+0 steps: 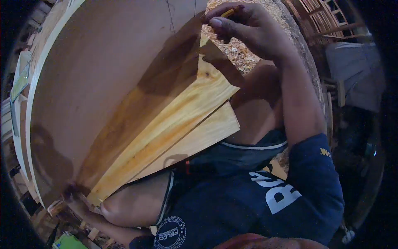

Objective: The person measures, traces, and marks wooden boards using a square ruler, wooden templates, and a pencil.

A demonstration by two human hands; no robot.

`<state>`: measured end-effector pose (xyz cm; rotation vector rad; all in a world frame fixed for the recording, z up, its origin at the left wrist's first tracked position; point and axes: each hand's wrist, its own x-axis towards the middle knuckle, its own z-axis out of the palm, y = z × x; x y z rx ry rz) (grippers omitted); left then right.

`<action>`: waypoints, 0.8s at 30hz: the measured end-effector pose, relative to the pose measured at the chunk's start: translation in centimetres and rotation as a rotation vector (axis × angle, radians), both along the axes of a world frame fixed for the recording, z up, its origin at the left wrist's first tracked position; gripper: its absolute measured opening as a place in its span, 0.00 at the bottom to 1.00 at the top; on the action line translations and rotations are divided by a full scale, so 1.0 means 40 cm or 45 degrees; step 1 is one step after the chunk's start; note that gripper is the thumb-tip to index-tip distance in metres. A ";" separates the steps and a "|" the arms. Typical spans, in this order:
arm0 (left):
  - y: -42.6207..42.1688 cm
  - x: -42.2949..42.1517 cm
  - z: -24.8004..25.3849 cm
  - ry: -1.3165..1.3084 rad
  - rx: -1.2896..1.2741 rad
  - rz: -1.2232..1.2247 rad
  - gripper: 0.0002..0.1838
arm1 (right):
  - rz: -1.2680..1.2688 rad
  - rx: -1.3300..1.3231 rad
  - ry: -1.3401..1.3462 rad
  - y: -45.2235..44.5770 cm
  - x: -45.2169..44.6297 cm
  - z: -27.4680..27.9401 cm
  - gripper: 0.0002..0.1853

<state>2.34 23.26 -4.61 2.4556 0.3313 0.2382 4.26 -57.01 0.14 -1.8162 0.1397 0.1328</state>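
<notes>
My right hand (255, 31) is at the top, fingers bent together round a thin yellow pencil (229, 12). Just below it is the notched, angled end of a yellowish wooden plank (178, 112). A paler plank (199, 139) lies alongside, nearer my body and over my legs. Both planks narrow toward the lower left, where my left hand (74, 198) is by the plank's far end and the edge of a large brown panel (99, 54). Shadow hides the left fingers, so their grip does not show. Dark pencil-like lines mark the panel near its top.
Wood shavings (238, 52) lie behind my right hand. Slatted wooden pieces (325, 16) and a grey cloth-like cover (352, 68) are at the right. Stacked boards (18, 103) line the left side, and a green object (70, 241) sits at the lower left.
</notes>
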 end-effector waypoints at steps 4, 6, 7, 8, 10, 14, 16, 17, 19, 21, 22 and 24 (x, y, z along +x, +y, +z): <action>-0.062 -0.005 0.017 -0.017 -0.169 0.118 0.09 | 0.034 0.017 -0.070 0.023 -0.003 -0.008 0.12; -0.013 0.001 0.007 -0.031 -0.024 -0.052 0.08 | -0.041 -0.128 -0.124 0.026 -0.004 -0.018 0.11; 0.024 0.005 0.000 -0.058 0.136 -0.228 0.08 | 0.022 -0.134 -0.119 0.021 0.000 -0.025 0.10; 0.058 0.003 -0.009 -0.044 0.179 -0.273 0.08 | 0.083 -0.140 -0.112 0.010 0.006 -0.034 0.10; 0.019 0.002 0.001 0.006 0.145 -0.229 0.07 | 0.133 -0.168 -0.126 0.006 0.006 -0.035 0.09; 0.023 0.003 -0.015 -0.001 0.064 -0.134 0.08 | 0.092 -0.069 -0.210 0.004 0.010 -0.068 0.09; -0.007 0.004 -0.005 -0.004 -0.072 -0.087 0.08 | 0.078 -0.093 -0.250 0.012 0.013 -0.072 0.09; -0.022 0.004 0.003 0.001 -0.168 -0.053 0.08 | 0.074 -0.188 -0.267 0.015 0.008 -0.063 0.10; -0.047 0.010 0.026 0.052 0.023 -0.102 0.08 | 0.089 -0.341 -0.273 0.027 0.004 -0.037 0.10; -0.070 0.009 0.042 0.087 0.100 -0.092 0.08 | 0.126 -0.460 -0.252 0.033 0.002 -0.023 0.11; -0.081 0.005 0.049 0.098 0.080 -0.054 0.08 | 0.133 -0.478 -0.274 0.034 0.007 -0.024 0.11; -0.078 0.003 0.047 0.068 0.094 -0.038 0.09 | 0.138 -0.513 -0.319 0.037 0.007 -0.036 0.11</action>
